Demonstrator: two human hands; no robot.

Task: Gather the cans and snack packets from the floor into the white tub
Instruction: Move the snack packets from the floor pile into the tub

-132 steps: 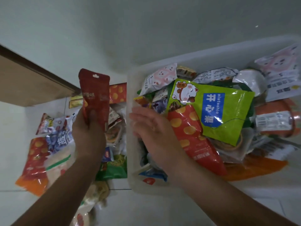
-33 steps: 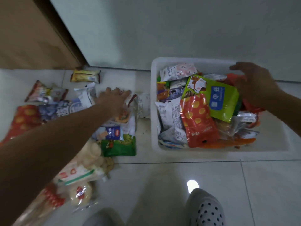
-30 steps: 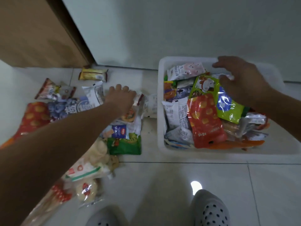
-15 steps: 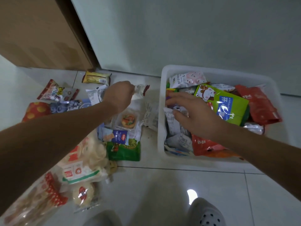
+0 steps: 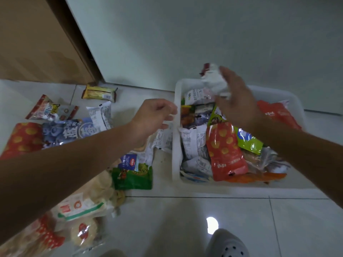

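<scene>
- Found a crumpled white packet [image 5: 215, 81], dark red at one end, pinched in the fingers of the right hand [image 5: 236, 98], upper centre-right of the frame (too blurred to read any print on it).
- Located that packet over the far left corner of the white tub [image 5: 176, 130], clear of the heap below.
- Saw the tub on the pale floor tiles [image 5: 185, 219] in the right half of the frame, piled with snack packets:
  - a red spotted packet [image 5: 224, 151] near its middle
  - a green packet [image 5: 249, 140] partly under the right forearm
  - a red pouch [image 5: 276, 114] toward the right wall
  - white printed packets [image 5: 193, 141] along the left wall
  - an orange packet [image 5: 256, 178] at the near edge
- Noted the left hand [image 5: 154, 115] at frame centre, above the floor just beside the tub's left wall, fingers loosely curled and holding nothing.
- Made out more packets loose on the floor across the left half:
  - a yellow bar [image 5: 100, 92] toward the top, near the wall
  - a blue-and-white bag [image 5: 68, 130] beside a second red spotted bag [image 5: 20, 138] at the left edge
  - a green bag [image 5: 133, 176] under the left forearm, near the tub
  - a clear bag of pale round crackers [image 5: 87, 201] at lower left
- Caught a grey perforated shoe [image 5: 227, 245] at the bottom edge, and a brown door [image 5: 37, 43] in the upper left beside the pale wall [image 5: 204, 34].
</scene>
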